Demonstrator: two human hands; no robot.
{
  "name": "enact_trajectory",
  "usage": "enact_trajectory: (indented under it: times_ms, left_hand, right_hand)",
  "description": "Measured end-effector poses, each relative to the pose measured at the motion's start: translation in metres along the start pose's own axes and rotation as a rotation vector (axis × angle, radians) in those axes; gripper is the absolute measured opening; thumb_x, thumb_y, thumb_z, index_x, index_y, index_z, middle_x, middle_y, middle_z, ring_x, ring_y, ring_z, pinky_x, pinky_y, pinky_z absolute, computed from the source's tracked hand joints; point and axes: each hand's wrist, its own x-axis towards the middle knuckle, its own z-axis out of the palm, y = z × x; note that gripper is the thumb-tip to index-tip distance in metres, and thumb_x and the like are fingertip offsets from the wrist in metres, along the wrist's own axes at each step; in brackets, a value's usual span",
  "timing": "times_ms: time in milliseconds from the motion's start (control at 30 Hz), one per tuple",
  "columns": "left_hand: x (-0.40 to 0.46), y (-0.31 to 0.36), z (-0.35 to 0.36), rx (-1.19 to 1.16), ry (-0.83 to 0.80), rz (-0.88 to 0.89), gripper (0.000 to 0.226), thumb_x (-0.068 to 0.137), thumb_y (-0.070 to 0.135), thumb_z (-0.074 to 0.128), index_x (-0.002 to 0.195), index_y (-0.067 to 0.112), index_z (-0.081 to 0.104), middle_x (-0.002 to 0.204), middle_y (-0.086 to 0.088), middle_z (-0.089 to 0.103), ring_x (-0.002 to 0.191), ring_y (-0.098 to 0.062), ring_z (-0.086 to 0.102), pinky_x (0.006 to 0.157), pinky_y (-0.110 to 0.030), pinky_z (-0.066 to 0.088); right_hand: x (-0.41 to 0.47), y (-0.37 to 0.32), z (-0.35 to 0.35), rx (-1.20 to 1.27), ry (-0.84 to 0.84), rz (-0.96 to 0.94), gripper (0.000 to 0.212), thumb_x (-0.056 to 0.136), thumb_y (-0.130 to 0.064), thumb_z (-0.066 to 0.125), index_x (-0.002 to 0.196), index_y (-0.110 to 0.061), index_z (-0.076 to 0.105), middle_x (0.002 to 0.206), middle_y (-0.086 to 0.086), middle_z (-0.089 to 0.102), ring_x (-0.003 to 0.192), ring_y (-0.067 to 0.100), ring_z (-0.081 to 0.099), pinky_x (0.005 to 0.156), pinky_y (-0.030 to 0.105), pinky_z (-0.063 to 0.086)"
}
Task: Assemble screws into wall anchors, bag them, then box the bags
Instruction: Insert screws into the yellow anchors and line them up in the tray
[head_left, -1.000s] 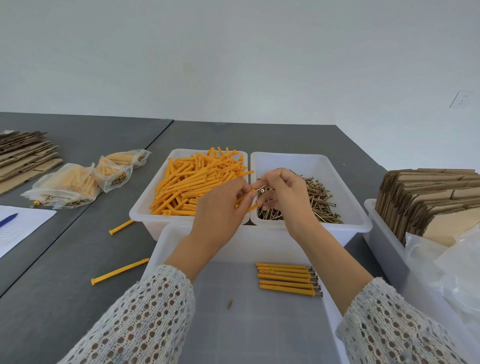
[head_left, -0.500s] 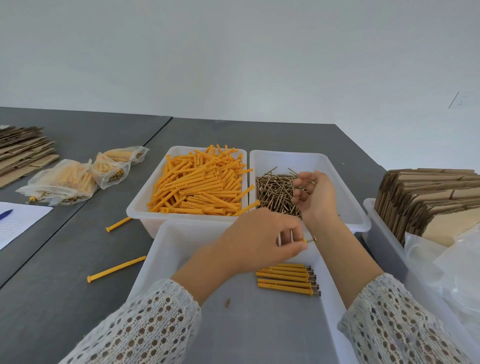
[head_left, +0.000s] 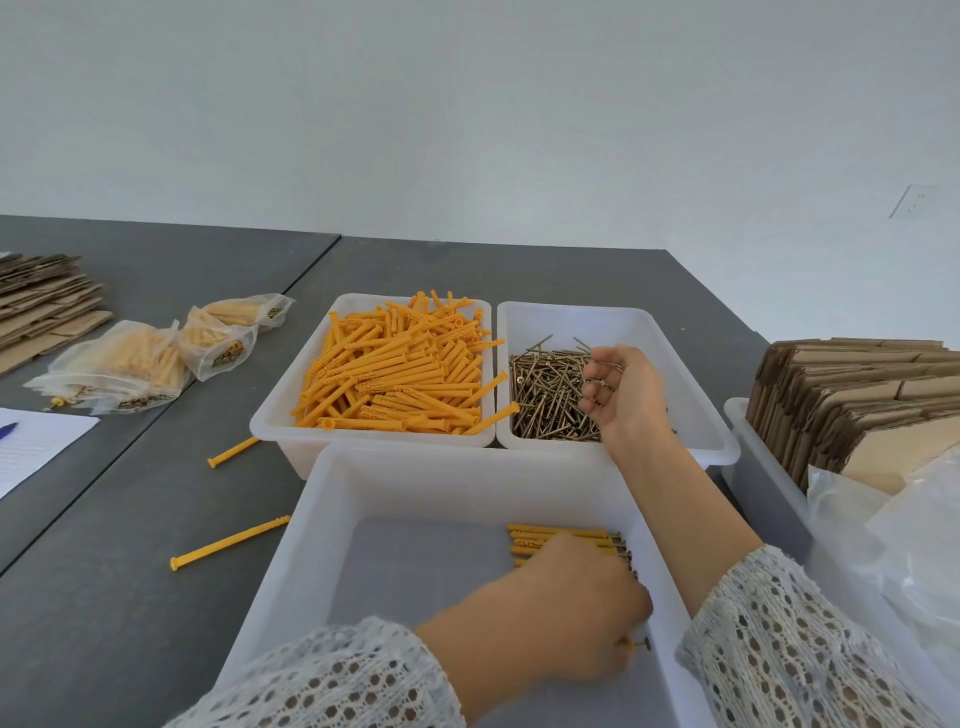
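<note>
- The left hand (head_left: 566, 618) is nearest, low in the front bin (head_left: 311, 525). Its fingers are curled around a yellow anchor with a screw in it (head_left: 640, 644); only the screw end peeks out.
- Just past that hand, at about 12 o'clock from it, a small row of finished anchors (head_left: 561, 540) lies on the bin floor.
- At about 10 o'clock from the front bin, two loose anchors (head_left: 228, 543) lie on the gray table (head_left: 130, 597).
- The right hand (head_left: 621, 395) is farther away, at 1 o'clock, over the screw bin (head_left: 675, 332). Its fingers are curled around a few screws (head_left: 602, 382).
- Next to the screws, at 12 o'clock, the anchor bin (head_left: 280, 415) is piled high with yellow anchors (head_left: 400, 374).
- Far off at 10 o'clock sit a few filled bags (head_left: 130, 364).
- At 2 o'clock, flat cardboard boxes (head_left: 857, 395) stand in a tray, with clear empty bags (head_left: 909, 540) in front.
- I think the job is near its start: only a few bags are full, lots of anchors wait, and no box looks folded or filled.
</note>
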Motion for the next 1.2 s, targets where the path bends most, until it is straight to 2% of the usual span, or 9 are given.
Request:
enact_trajectory:
  times_ms: [100, 300, 500, 600, 733, 967, 1033, 1100, 1200]
  left_hand:
    - [0.007, 0.004, 0.006, 0.027, 0.027, -0.003, 0.024, 0.097, 0.026, 0.049, 0.079, 0.011, 0.048, 0.061, -0.002, 0.038, 0.059, -0.024, 0.042, 0.051, -0.027, 0.024]
    - [0.014, 0.001, 0.017, -0.009, 0.094, -0.083, 0.029, 0.099, 0.03, 0.049, 0.078, 0.013, 0.039, 0.071, -0.004, 0.049, 0.065, -0.026, 0.047, 0.05, -0.028, 0.021]
    - [0.017, -0.002, 0.025, -0.032, 0.169, -0.138, 0.024, 0.101, 0.03, 0.045, 0.083, 0.014, 0.042, 0.083, -0.006, 0.055, 0.068, -0.024, 0.045, 0.05, -0.029, 0.017]
    - [0.017, -0.003, 0.026, -0.034, 0.214, -0.163, 0.02, 0.1, 0.028, 0.044, 0.095, 0.012, 0.055, 0.092, -0.005, 0.059, 0.071, -0.022, 0.043, 0.051, -0.03, 0.017]
    - [0.017, -0.004, 0.027, -0.046, 0.221, -0.185, 0.021, 0.1, 0.027, 0.044, 0.108, 0.011, 0.054, 0.095, -0.007, 0.057, 0.075, -0.027, 0.052, 0.05, -0.03, 0.015]
    - [0.019, -0.002, 0.029, -0.131, 0.192, -0.193, 0.026, 0.103, 0.029, 0.045, 0.116, 0.007, 0.05, 0.105, -0.012, 0.056, 0.086, -0.034, 0.058, 0.055, -0.035, 0.031]
    - [0.017, -0.002, 0.024, -0.144, 0.168, -0.19, 0.027, 0.102, 0.028, 0.046, 0.116, 0.006, 0.05, 0.105, -0.013, 0.056, 0.087, -0.035, 0.059, 0.058, -0.037, 0.035]
    - [0.016, -0.003, 0.015, -0.161, 0.168, -0.14, 0.025, 0.102, 0.026, 0.047, 0.113, 0.005, 0.052, 0.103, -0.013, 0.058, 0.086, -0.035, 0.059, 0.06, -0.039, 0.041]
    - [0.016, -0.008, -0.002, -0.108, 0.249, -0.054, 0.029, 0.103, 0.03, 0.046, 0.103, 0.007, 0.063, 0.099, -0.01, 0.063, 0.079, -0.031, 0.059, 0.057, -0.034, 0.034]
  right_hand:
    - [-0.001, 0.001, 0.0, -0.036, -0.01, -0.012, 0.026, 0.098, -0.017, 0.043, 0.082, -0.011, 0.062, 0.061, 0.0, 0.058, 0.046, 0.013, 0.047, 0.047, 0.025, 0.041]
    - [-0.001, 0.002, 0.003, -0.094, -0.02, -0.029, 0.022, 0.094, -0.013, 0.045, 0.082, -0.011, 0.063, 0.06, 0.0, 0.058, 0.045, 0.012, 0.048, 0.048, 0.026, 0.042]
    - [0.001, 0.002, 0.003, -0.108, -0.017, -0.02, 0.022, 0.094, -0.012, 0.045, 0.083, -0.011, 0.064, 0.06, 0.0, 0.059, 0.045, 0.012, 0.048, 0.047, 0.025, 0.042]
    - [0.001, 0.002, 0.003, -0.11, -0.019, -0.017, 0.022, 0.094, -0.012, 0.045, 0.084, -0.011, 0.064, 0.059, 0.0, 0.059, 0.044, 0.012, 0.047, 0.046, 0.024, 0.042]
    - [0.002, 0.002, 0.004, -0.132, -0.014, -0.017, 0.022, 0.094, -0.011, 0.045, 0.085, -0.011, 0.065, 0.06, -0.001, 0.059, 0.045, 0.012, 0.048, 0.046, 0.024, 0.043]
    - [0.003, 0.003, 0.005, -0.218, -0.001, -0.053, 0.024, 0.093, -0.007, 0.042, 0.083, -0.011, 0.064, 0.058, 0.0, 0.059, 0.043, 0.012, 0.047, 0.045, 0.024, 0.041]
    - [0.003, 0.006, 0.005, -0.342, 0.003, -0.147, 0.025, 0.093, -0.007, 0.041, 0.082, -0.01, 0.063, 0.059, 0.001, 0.059, 0.044, 0.011, 0.047, 0.045, 0.023, 0.042]
    - [0.004, 0.012, 0.001, -0.62, 0.036, -0.343, 0.026, 0.095, -0.011, 0.041, 0.082, -0.008, 0.063, 0.064, 0.007, 0.06, 0.052, 0.014, 0.049, 0.051, 0.027, 0.043]
    - [0.009, 0.016, -0.007, -1.055, 0.104, -0.566, 0.022, 0.095, -0.013, 0.044, 0.085, -0.007, 0.062, 0.07, 0.009, 0.061, 0.06, 0.019, 0.049, 0.056, 0.029, 0.04]
